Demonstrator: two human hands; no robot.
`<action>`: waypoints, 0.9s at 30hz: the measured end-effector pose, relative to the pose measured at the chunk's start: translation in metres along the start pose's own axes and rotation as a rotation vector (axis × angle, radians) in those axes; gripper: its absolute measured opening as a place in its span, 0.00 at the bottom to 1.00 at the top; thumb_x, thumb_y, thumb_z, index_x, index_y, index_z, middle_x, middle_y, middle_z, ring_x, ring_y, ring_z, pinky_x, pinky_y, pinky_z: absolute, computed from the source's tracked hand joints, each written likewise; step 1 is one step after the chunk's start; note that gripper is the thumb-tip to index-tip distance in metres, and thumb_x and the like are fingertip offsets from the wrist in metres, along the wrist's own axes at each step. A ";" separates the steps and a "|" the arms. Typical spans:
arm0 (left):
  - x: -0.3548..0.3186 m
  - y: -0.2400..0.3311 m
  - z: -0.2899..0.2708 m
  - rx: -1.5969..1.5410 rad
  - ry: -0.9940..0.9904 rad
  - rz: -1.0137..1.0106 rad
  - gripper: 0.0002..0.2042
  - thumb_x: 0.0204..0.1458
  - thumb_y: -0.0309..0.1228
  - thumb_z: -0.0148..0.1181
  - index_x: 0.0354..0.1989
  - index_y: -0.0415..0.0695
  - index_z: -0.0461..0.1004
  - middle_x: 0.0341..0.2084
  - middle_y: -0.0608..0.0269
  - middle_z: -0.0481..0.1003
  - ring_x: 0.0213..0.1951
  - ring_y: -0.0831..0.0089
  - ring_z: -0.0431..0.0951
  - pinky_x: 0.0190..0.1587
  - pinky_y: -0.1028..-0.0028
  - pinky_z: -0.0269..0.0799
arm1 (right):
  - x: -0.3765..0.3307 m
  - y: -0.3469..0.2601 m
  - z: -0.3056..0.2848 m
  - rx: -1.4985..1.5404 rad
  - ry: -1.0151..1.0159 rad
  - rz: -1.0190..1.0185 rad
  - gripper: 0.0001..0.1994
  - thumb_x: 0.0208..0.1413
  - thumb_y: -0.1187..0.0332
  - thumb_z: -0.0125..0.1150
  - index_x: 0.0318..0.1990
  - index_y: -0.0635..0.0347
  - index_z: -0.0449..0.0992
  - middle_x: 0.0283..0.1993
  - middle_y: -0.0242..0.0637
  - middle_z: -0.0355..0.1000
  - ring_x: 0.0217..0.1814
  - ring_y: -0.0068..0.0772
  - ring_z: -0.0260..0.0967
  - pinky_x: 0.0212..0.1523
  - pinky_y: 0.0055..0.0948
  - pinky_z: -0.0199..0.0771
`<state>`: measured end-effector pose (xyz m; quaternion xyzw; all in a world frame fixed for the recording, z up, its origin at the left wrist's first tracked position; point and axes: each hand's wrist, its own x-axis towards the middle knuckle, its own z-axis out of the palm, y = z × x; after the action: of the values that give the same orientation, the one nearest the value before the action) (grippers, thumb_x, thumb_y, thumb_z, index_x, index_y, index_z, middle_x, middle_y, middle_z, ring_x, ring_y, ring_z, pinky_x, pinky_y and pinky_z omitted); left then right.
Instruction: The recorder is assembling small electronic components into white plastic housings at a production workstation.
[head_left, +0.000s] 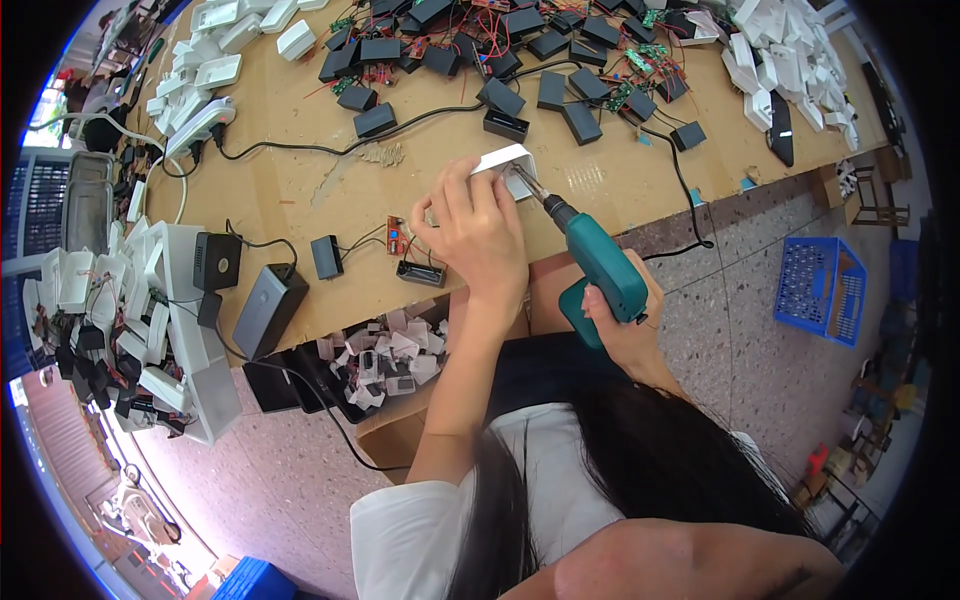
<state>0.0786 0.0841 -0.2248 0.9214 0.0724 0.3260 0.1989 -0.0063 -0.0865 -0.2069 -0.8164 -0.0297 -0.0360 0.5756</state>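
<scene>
My left hand [475,225] grips a white plastic housing [522,160] above the table, its fingers over the near and left side. In my right hand [630,330] is a teal pistol-grip power tool [605,262] with a slim metal nose. That nose reaches into the housing's open side; what its tip meets is hidden. Close to my left wrist lies a black battery holder [421,273]. A small red circuit board [395,237] sits just beyond it, wired to a black box [326,257].
Black boxes [580,122] and wired boards are heaped at the table's [300,190] far side. White housings pile up far left and far right [790,60]. A white bin [205,385] stands at left beside a larger grey-black box [270,310]. A black cable [697,210] droops past the right edge.
</scene>
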 end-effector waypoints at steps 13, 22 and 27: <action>-0.004 -0.003 -0.006 0.017 0.015 0.016 0.05 0.53 0.28 0.69 0.37 0.48 0.81 0.50 0.71 0.78 0.55 0.69 0.77 0.59 0.58 0.60 | -0.013 0.004 0.004 0.070 0.046 0.021 0.14 0.54 0.76 0.71 0.46 0.70 0.78 0.44 0.47 0.75 0.44 0.45 0.76 0.47 0.35 0.76; -0.007 -0.001 -0.014 0.012 0.001 0.016 0.06 0.53 0.26 0.68 0.38 0.44 0.80 0.50 0.67 0.78 0.57 0.69 0.76 0.61 0.57 0.59 | -0.017 -0.002 0.004 0.071 0.049 0.032 0.13 0.56 0.74 0.70 0.46 0.70 0.78 0.44 0.46 0.76 0.44 0.44 0.76 0.47 0.35 0.76; -0.007 -0.002 -0.017 0.025 0.033 0.022 0.04 0.52 0.28 0.69 0.35 0.48 0.80 0.49 0.71 0.78 0.55 0.69 0.76 0.59 0.58 0.60 | -0.020 -0.003 0.004 0.075 0.050 0.015 0.13 0.56 0.74 0.70 0.47 0.69 0.78 0.44 0.46 0.76 0.45 0.44 0.75 0.48 0.36 0.76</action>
<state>0.0625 0.0895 -0.2181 0.9190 0.0698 0.3424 0.1826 -0.0269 -0.0822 -0.2068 -0.7934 -0.0105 -0.0509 0.6065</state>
